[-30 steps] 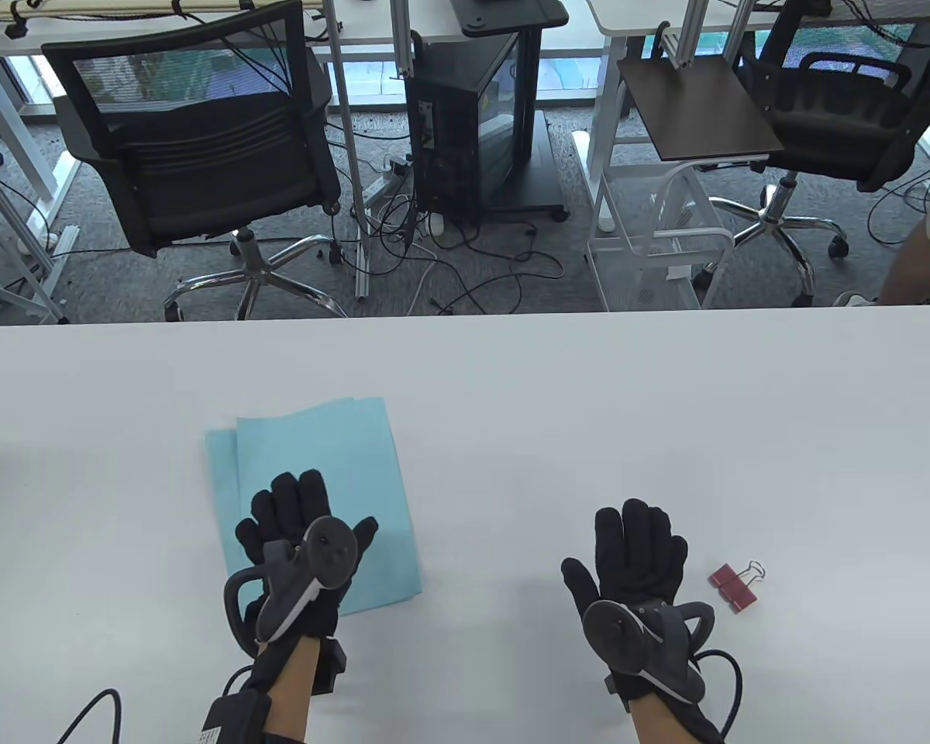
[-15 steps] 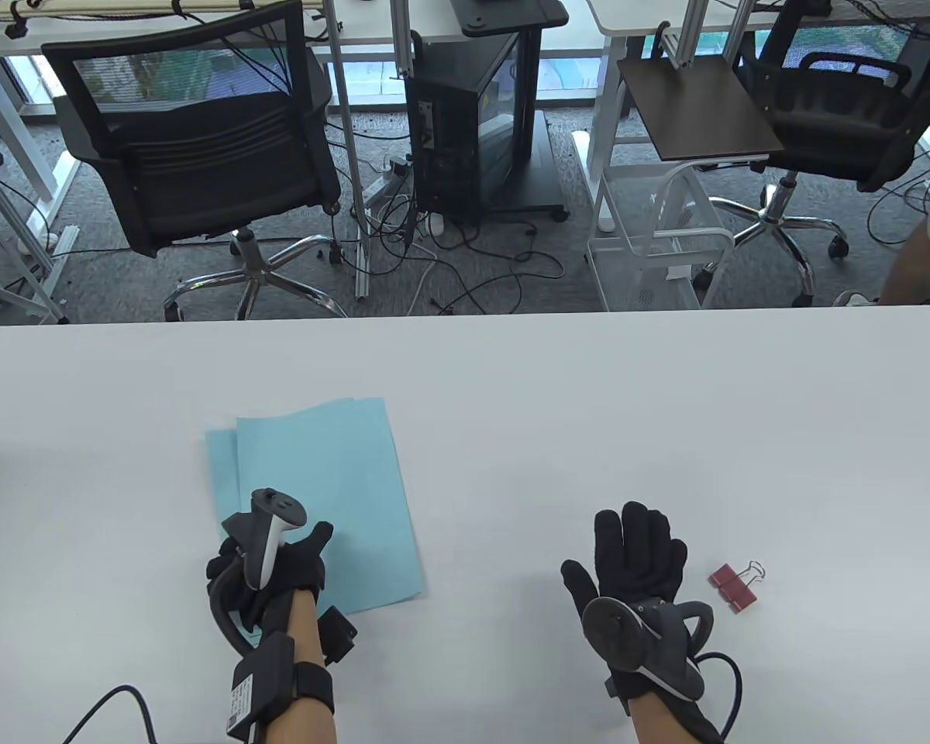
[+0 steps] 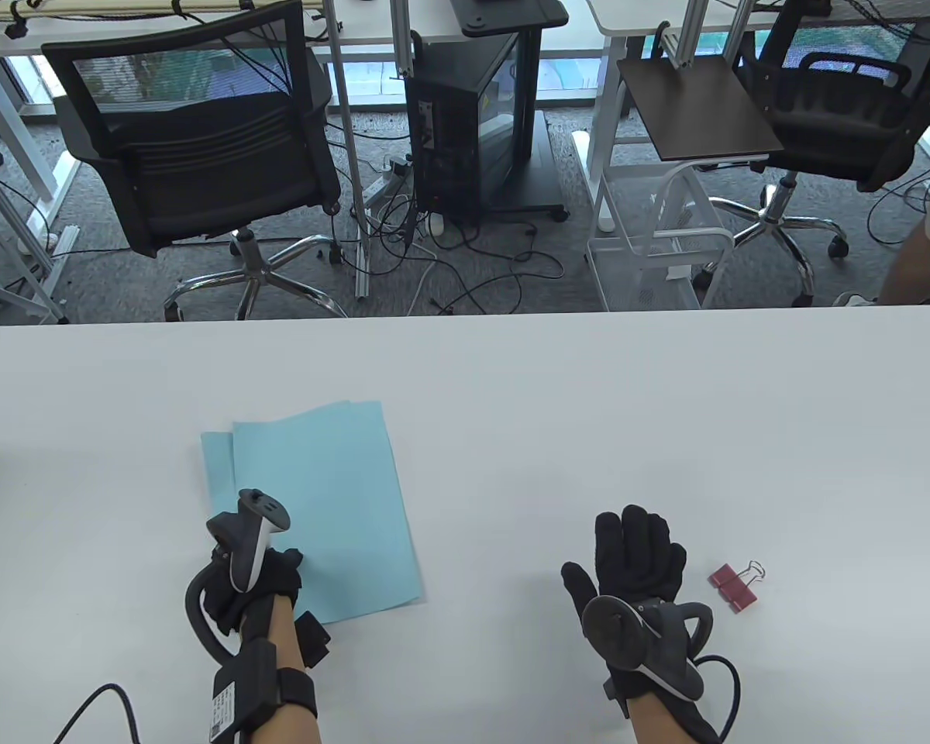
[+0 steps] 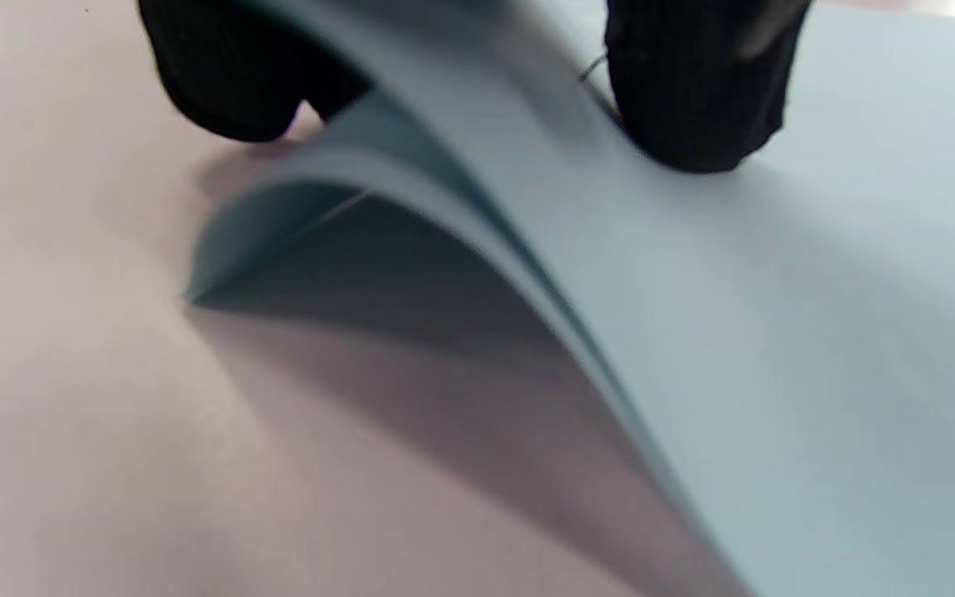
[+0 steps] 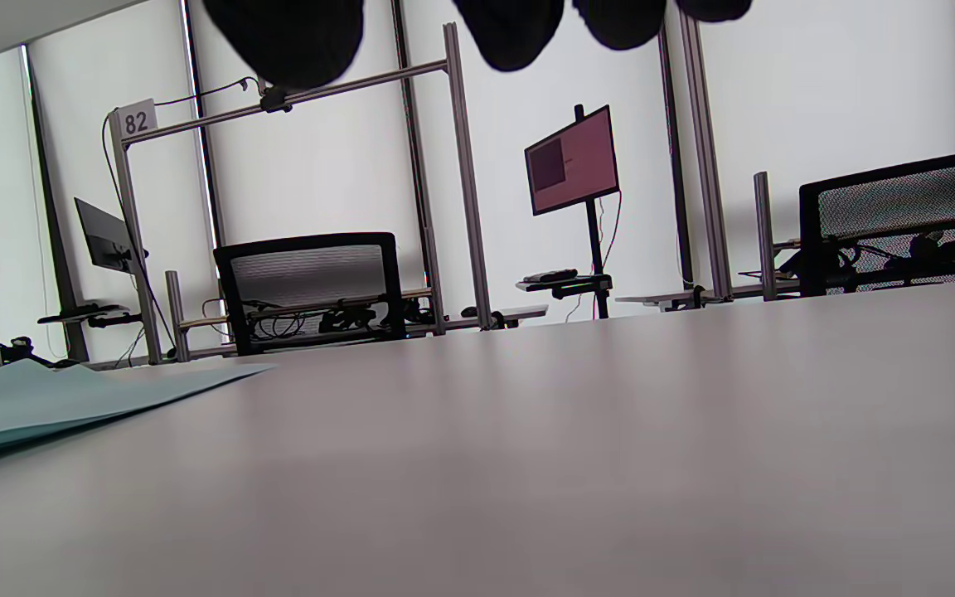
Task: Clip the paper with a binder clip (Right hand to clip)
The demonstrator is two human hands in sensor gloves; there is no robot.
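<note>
Now left hand pinching lifted blue paper corner; right hand flat

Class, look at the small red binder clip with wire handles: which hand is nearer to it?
Right. The right hand lies flat just left of the small red binder clip, not touching; the left hand lifts the light blue paper sheets far across.

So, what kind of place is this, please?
Probably an office or lab set up for recording: office chairs behind the white table, a computer tower with loose cables, and numbered metal frames.

Light blue paper, dark red clip (silver handles).
</note>
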